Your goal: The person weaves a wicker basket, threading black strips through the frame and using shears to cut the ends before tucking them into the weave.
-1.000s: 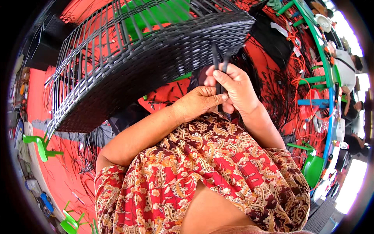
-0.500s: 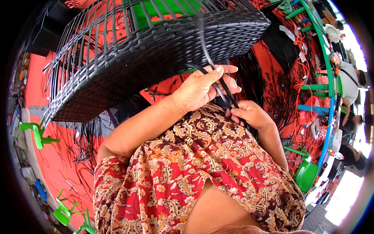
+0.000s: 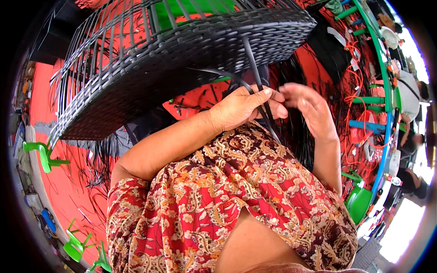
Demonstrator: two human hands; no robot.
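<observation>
A large black woven wicker frame (image 3: 182, 59) with open ribs on its left side fills the upper view. Black plastic weaving strips (image 3: 255, 68) hang from its woven edge down to my hands. My left hand (image 3: 243, 109) is closed around these strips just below the frame, above my lap in a red patterned garment (image 3: 227, 195). My right hand (image 3: 307, 111) hovers right beside it, blurred, with its fingers loosely spread next to the strips and nothing clearly gripped.
A bundle of loose black strips (image 3: 300, 136) lies by my right knee on the red floor (image 3: 54, 191). Green plastic chairs (image 3: 41, 154) stand at left. At right are a green and blue frame (image 3: 382, 113), orange cords and other seated people (image 3: 409, 95).
My right hand has come up from below my left hand to beside it. My left hand has kept its hold on the strips, and the frame has shifted slightly in view.
</observation>
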